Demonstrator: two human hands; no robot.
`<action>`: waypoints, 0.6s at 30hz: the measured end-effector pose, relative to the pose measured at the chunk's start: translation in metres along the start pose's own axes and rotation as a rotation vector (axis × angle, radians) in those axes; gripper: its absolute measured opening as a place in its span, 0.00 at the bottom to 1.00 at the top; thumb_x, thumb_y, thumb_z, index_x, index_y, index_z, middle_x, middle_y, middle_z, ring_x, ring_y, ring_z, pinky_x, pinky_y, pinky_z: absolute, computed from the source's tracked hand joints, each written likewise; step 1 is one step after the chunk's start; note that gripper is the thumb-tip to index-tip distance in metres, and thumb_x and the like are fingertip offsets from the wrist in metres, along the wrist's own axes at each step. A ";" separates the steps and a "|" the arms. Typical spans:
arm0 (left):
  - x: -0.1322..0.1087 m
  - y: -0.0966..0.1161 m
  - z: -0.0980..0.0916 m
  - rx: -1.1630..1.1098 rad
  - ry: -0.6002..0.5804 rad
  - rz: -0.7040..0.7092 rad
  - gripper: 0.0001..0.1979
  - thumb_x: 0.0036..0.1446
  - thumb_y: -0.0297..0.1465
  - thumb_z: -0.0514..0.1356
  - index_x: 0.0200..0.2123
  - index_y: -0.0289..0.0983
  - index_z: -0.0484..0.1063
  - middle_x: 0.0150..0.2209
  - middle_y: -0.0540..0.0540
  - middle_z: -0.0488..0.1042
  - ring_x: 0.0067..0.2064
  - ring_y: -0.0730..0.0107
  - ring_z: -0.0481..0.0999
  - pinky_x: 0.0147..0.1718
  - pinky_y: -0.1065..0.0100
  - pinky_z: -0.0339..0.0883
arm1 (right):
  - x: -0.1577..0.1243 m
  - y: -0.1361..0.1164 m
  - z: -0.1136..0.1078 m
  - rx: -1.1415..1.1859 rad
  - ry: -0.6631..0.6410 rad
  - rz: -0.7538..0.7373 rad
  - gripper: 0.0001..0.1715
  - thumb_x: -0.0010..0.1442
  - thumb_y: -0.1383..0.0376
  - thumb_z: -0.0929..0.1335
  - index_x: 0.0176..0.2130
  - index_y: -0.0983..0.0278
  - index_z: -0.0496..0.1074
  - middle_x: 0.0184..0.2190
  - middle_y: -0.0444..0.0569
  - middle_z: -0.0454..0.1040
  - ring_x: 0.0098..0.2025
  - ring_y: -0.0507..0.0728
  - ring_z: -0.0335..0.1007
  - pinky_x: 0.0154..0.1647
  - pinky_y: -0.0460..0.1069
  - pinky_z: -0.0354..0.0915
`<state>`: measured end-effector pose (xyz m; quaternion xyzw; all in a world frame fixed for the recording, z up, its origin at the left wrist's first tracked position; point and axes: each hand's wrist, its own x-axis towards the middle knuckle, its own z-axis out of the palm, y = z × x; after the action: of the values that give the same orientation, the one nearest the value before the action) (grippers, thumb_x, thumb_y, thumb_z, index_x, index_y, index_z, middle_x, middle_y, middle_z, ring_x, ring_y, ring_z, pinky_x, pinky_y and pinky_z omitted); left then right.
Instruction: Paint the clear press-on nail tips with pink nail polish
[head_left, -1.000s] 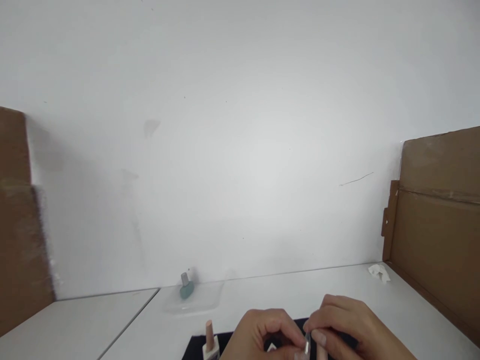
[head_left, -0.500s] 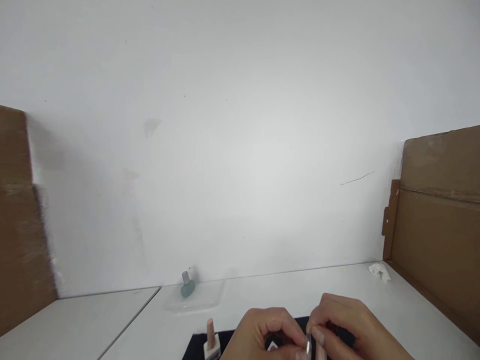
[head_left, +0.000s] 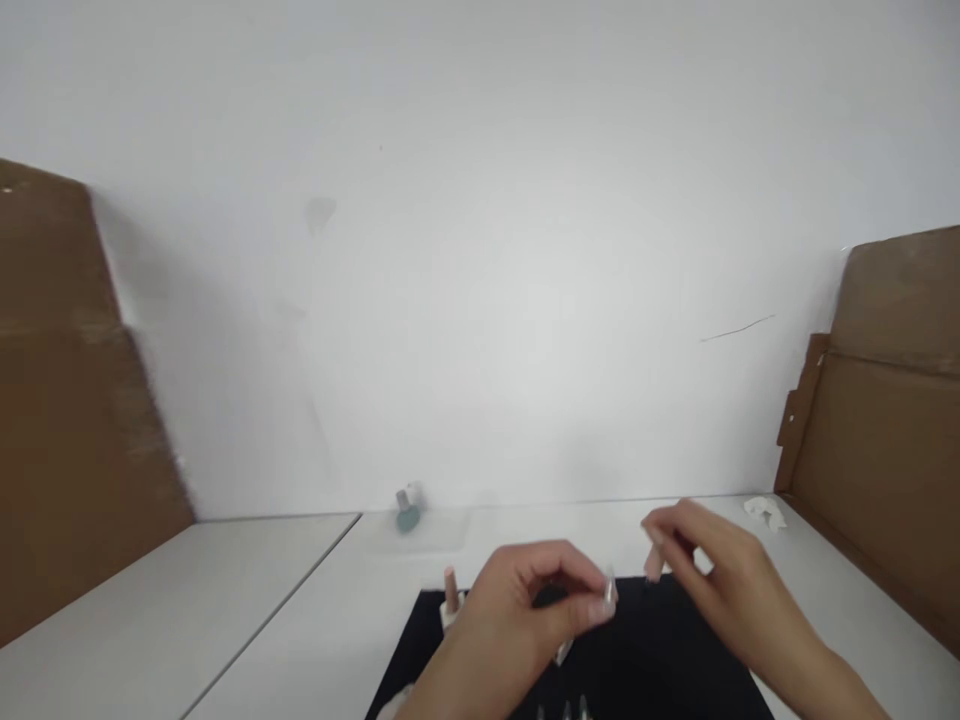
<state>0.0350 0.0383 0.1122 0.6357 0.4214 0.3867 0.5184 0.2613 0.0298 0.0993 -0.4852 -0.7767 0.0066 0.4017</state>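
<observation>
Between the thumb and fingertips of my left hand (head_left: 517, 610) is a small clear false nail (head_left: 610, 585). My right hand (head_left: 720, 565), a little to the right and farther back, pinches a pale pink nail polish brush cap (head_left: 654, 563) that points down over the far edge of the black mat (head_left: 660, 660). Left of my left hand stands a nail polish bottle (head_left: 451, 598) with a pinkish cap, partly hidden by that hand. A small white object (head_left: 564, 652) shows beneath my left fingers. Several clear pointed tips (head_left: 568, 710) show at the bottom edge.
A teal bottle with a grey cap (head_left: 407, 515) stands on a clear tray (head_left: 442, 535) near the wall. Crumpled white tissue (head_left: 765, 512) lies at the back right. Cardboard panels (head_left: 67, 420) flank the white table (head_left: 315, 630) on both sides.
My hands have drawn apart. The right one has moved right, away from the clear false nail, with the pink brush cap. The view has tilted down, showing more of the mat.
</observation>
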 end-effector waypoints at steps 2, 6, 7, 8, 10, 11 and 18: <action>-0.003 -0.001 0.000 -0.089 0.065 0.017 0.08 0.47 0.33 0.70 0.33 0.40 0.83 0.33 0.47 0.84 0.39 0.60 0.80 0.44 0.62 0.71 | 0.000 0.003 -0.004 -0.020 0.137 -0.005 0.12 0.74 0.59 0.62 0.49 0.58 0.73 0.30 0.43 0.80 0.27 0.53 0.72 0.23 0.45 0.65; -0.024 -0.024 -0.003 -0.128 0.117 -0.022 0.07 0.49 0.35 0.71 0.28 0.38 0.81 0.30 0.46 0.84 0.36 0.61 0.79 0.44 0.61 0.70 | -0.001 0.004 -0.013 -0.085 0.335 0.032 0.20 0.73 0.51 0.63 0.56 0.60 0.70 0.28 0.43 0.82 0.27 0.55 0.75 0.25 0.46 0.69; -0.032 -0.035 -0.004 -0.104 0.140 -0.049 0.07 0.51 0.35 0.71 0.27 0.38 0.81 0.31 0.45 0.84 0.37 0.61 0.79 0.43 0.61 0.69 | -0.002 0.004 -0.015 -0.100 0.384 0.046 0.20 0.72 0.49 0.64 0.52 0.60 0.71 0.29 0.44 0.82 0.28 0.55 0.76 0.26 0.47 0.69; -0.040 -0.048 -0.004 -0.084 0.150 -0.084 0.08 0.51 0.36 0.71 0.28 0.38 0.81 0.32 0.45 0.84 0.38 0.60 0.79 0.43 0.63 0.69 | -0.003 0.003 -0.018 -0.117 0.430 0.056 0.20 0.71 0.48 0.65 0.48 0.60 0.73 0.30 0.45 0.83 0.29 0.55 0.77 0.26 0.47 0.70; -0.056 -0.077 -0.004 -0.079 0.198 -0.142 0.07 0.51 0.36 0.70 0.30 0.38 0.83 0.34 0.46 0.84 0.39 0.59 0.79 0.40 0.64 0.68 | -0.005 0.000 -0.022 -0.156 0.504 0.081 0.20 0.69 0.46 0.66 0.41 0.58 0.75 0.33 0.46 0.83 0.30 0.55 0.78 0.26 0.47 0.69; -0.062 -0.091 -0.002 -0.055 0.237 -0.138 0.06 0.49 0.34 0.71 0.29 0.38 0.82 0.34 0.47 0.83 0.40 0.59 0.79 0.42 0.64 0.68 | -0.006 -0.002 -0.024 -0.171 0.532 0.087 0.20 0.68 0.45 0.67 0.39 0.58 0.75 0.33 0.46 0.83 0.30 0.55 0.78 0.27 0.47 0.69; -0.063 -0.140 0.014 0.203 0.462 -0.205 0.11 0.47 0.39 0.69 0.22 0.38 0.82 0.27 0.53 0.66 0.29 0.67 0.66 0.31 0.66 0.59 | -0.006 -0.012 -0.039 -0.184 0.668 0.076 0.21 0.66 0.44 0.69 0.34 0.58 0.76 0.31 0.46 0.81 0.30 0.57 0.77 0.33 0.50 0.72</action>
<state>0.0073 -0.0107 -0.0318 0.5334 0.6273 0.4225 0.3787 0.2780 0.0040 0.1262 -0.5233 -0.5809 -0.2078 0.5878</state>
